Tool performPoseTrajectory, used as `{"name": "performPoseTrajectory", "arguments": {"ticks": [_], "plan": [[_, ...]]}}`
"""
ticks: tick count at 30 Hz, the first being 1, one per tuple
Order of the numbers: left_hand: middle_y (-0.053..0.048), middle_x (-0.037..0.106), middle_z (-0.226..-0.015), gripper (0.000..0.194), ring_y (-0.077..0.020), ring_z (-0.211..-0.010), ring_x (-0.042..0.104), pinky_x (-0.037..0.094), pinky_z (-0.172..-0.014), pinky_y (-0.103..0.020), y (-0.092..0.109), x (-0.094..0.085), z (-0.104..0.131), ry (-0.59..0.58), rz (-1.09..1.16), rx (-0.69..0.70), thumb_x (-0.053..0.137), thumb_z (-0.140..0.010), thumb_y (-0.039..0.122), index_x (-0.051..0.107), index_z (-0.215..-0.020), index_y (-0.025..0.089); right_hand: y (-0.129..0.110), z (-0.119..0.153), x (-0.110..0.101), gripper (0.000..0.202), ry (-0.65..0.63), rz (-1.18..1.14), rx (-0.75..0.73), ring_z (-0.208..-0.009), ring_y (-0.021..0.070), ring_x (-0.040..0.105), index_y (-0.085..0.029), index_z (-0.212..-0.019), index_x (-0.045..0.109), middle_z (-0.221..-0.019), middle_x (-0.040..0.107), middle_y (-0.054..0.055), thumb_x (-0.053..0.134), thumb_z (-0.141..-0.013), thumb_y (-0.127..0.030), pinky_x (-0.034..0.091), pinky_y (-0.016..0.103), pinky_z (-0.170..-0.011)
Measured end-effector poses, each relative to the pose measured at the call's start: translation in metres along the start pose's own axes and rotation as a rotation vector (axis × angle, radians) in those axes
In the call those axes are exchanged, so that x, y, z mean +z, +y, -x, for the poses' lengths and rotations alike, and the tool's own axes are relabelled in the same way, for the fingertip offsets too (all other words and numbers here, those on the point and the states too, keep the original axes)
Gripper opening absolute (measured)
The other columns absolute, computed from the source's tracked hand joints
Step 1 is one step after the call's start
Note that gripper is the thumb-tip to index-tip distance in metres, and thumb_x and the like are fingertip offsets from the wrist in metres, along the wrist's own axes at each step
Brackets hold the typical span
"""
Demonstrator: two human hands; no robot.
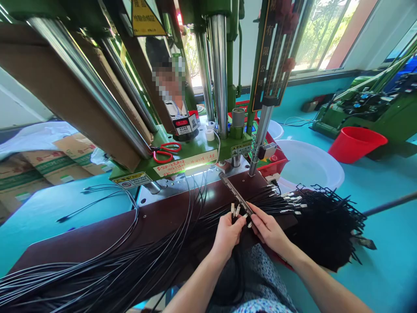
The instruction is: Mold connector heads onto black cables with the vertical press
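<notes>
My left hand (227, 234) is closed around a few black cables whose silver plugs (235, 210) stick up above the fingers. My right hand (267, 228) grips the near end of a long, narrow metal bar (235, 191), which slants away to the upper left toward the press. One silver plug sits at the bar's near end, between the two hands. Behind my right hand lies a row of black cables with silver plug ends (295, 201). A large bundle of black cables (124, 265) spreads across the brown table (107, 228) to the left.
A green press (203, 152) with steel columns stands ahead, red-handled scissors (167, 151) on its ledge. More cables hang from its lit slot. At right are a black heap of parts (325, 230), a white basin (311, 167) and a red bucket (356, 143). A person stands behind the press.
</notes>
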State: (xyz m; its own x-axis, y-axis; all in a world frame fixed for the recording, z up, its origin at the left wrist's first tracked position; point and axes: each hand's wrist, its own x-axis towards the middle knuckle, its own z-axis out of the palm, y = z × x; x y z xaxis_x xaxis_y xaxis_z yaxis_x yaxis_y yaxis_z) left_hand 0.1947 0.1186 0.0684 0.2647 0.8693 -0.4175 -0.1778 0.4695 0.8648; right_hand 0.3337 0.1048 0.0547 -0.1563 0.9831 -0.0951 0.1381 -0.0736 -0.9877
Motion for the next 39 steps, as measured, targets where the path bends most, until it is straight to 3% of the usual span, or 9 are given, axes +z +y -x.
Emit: {"name": "performPoseTrajectory", "arguments": {"ticks": [5,8,12,15,25,28,32,35,39], "plan": [[0.011,0.036,-0.042,0.038,-0.0028,-0.030,0.028,0.022,-0.029,-0.015,0.001,-0.004,0.000,0.083,-0.023,0.154,0.057,-0.067,0.053,0.044,-0.076,0.019,0.000,0.003,0.004,0.051,0.045,-0.075,0.024,-0.039,0.0056,0.034,-0.016,-0.128,0.041,-0.051,0.041,-0.005,0.041,-0.086,-0.044,0.027,0.015,-0.032],[0.014,0.030,-0.042,0.037,-0.0023,-0.029,0.020,0.014,-0.028,-0.013,0.007,-0.009,0.001,0.187,0.076,0.162,0.052,-0.070,0.055,0.040,-0.082,0.023,-0.001,0.004,0.002,0.052,0.130,-0.214,0.102,-0.040,0.0057,0.035,-0.020,-0.128,0.040,-0.054,0.042,-0.005,0.045,-0.084,-0.047,0.027,0.014,-0.031],[0.015,0.023,-0.036,0.038,-0.0011,-0.028,0.010,0.005,-0.028,-0.014,0.014,-0.013,-0.001,-0.042,0.110,-0.021,0.060,-0.064,0.053,0.041,-0.071,0.021,-0.003,0.006,-0.001,0.056,0.131,-0.244,0.099,-0.039,0.0061,0.033,-0.022,-0.131,0.037,-0.053,0.041,-0.006,0.048,-0.082,-0.048,0.027,0.015,-0.031],[0.014,0.023,-0.034,0.039,-0.0005,-0.028,0.011,0.006,-0.028,-0.015,0.014,-0.012,-0.002,-0.084,0.073,-0.056,0.063,-0.062,0.052,0.043,-0.067,0.019,-0.006,0.006,-0.002,0.057,0.042,-0.173,0.063,-0.039,0.0063,0.034,-0.018,-0.132,0.036,-0.052,0.041,-0.005,0.046,-0.084,-0.046,0.027,0.016,-0.032],[0.013,0.026,-0.037,0.031,-0.0005,-0.029,0.015,0.009,-0.029,-0.016,0.012,-0.010,-0.001,0.049,-0.078,0.020,0.060,-0.067,0.045,0.042,-0.066,0.019,-0.001,0.003,-0.004,0.056,-0.055,0.110,-0.046,-0.040,0.0068,0.034,-0.014,-0.135,0.033,-0.050,0.039,-0.006,0.038,-0.088,-0.044,0.027,0.018,-0.035],[0.010,0.033,-0.042,0.030,-0.0019,-0.031,0.024,0.017,-0.030,-0.016,0.013,-0.011,-0.002,0.048,-0.070,0.101,0.055,-0.071,0.046,0.045,-0.067,0.018,0.000,0.001,-0.004,0.057,-0.027,0.033,0.014,-0.041,0.0073,0.034,-0.016,-0.134,0.035,-0.052,0.040,-0.005,0.042,-0.086,-0.046,0.027,0.018,-0.034],[0.009,0.033,-0.050,0.033,-0.0027,-0.037,0.029,0.023,-0.033,-0.015,0.018,-0.013,-0.003,0.176,0.013,0.239,0.050,-0.074,0.051,0.045,-0.072,0.018,-0.005,0.002,-0.005,0.058,0.058,-0.096,0.063,-0.038,0.0068,0.032,-0.018,-0.132,0.037,-0.051,0.041,-0.005,0.046,-0.084,-0.047,0.025,0.018,-0.033],[0.012,0.026,-0.049,0.032,-0.0021,-0.035,0.019,0.016,-0.032,-0.013,0.021,-0.015,0.000,0.235,0.082,0.200,0.049,-0.075,0.052,0.037,-0.077,0.022,-0.008,0.003,-0.006,0.058,0.072,-0.132,0.065,-0.038,0.0062,0.032,-0.017,-0.132,0.038,-0.050,0.041,-0.005,0.047,-0.083,-0.047,0.023,0.017,-0.032],[0.012,0.028,-0.048,0.032,-0.0024,-0.034,0.019,0.014,-0.031,-0.013,0.019,-0.014,0.001,0.196,0.057,0.165,0.047,-0.075,0.052,0.033,-0.073,0.023,-0.006,0.002,-0.008,0.057,0.013,-0.124,0.055,-0.037,0.0059,0.031,-0.016,-0.132,0.039,-0.048,0.039,-0.006,0.047,-0.083,-0.046,0.024,0.017,-0.032]]}}
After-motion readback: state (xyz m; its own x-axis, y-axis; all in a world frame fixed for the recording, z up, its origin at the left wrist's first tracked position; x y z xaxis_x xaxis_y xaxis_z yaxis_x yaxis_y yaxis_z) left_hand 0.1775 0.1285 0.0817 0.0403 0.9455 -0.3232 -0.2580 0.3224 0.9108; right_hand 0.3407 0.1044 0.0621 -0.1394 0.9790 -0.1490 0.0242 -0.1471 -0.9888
